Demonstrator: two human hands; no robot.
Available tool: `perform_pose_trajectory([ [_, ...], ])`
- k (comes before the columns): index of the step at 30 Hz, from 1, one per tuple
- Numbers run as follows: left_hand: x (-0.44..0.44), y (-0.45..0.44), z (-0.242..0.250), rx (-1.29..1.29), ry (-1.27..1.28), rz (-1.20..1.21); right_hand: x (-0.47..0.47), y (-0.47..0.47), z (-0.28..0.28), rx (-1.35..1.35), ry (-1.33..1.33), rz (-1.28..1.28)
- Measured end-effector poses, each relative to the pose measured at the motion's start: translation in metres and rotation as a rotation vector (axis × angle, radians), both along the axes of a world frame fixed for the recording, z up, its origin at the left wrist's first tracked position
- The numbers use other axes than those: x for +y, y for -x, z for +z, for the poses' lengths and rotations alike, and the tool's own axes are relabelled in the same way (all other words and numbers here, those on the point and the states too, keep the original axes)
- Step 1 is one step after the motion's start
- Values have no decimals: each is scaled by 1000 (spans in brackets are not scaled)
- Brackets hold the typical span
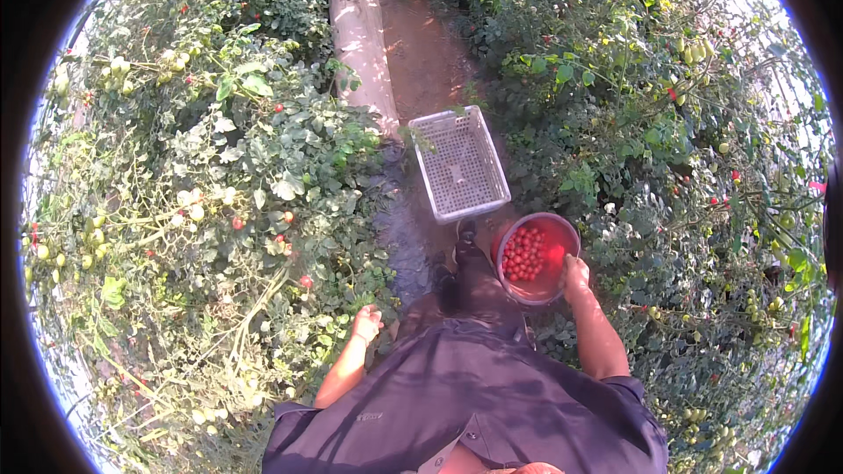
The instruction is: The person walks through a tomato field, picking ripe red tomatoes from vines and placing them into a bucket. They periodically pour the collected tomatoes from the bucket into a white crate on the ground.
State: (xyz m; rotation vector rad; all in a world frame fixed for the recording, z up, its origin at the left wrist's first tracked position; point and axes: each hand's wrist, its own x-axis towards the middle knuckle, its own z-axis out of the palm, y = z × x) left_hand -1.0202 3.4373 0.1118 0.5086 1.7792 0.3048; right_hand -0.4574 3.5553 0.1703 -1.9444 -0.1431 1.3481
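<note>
My right hand grips the near right edge of a round red plastic bucket, beside my right leg. The bucket is tilted towards me, and small red tomatoes lie heaped on the left side of its inside. My left hand hangs by my left hip, close to the tomato foliage, with its fingers curled in and nothing visible in them. Before my feet on the path lies a pale plastic crate with perforated walls and base; I see no fruit in it. A leafy sprig overlaps its upper left edge.
Dense tomato plants with red and green fruit line the left side. More tomato plants crowd the right. A dirt path runs ahead between them, with a pale raised strip along its left. My shoe is right behind the crate.
</note>
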Motion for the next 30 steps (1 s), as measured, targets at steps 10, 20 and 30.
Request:
perform_pose_trajectory([
  [10, 168, -1, 6, -33, -296, -116, 64, 39, 7, -306, -161, 237],
  [20, 215, -13, 39, -218, -281, -187, 118, 52, -16, -400, 85, 417],
  [30, 364, -107, 68, -223, -173, -744, 191, 105, 10, -303, 29, 370],
])
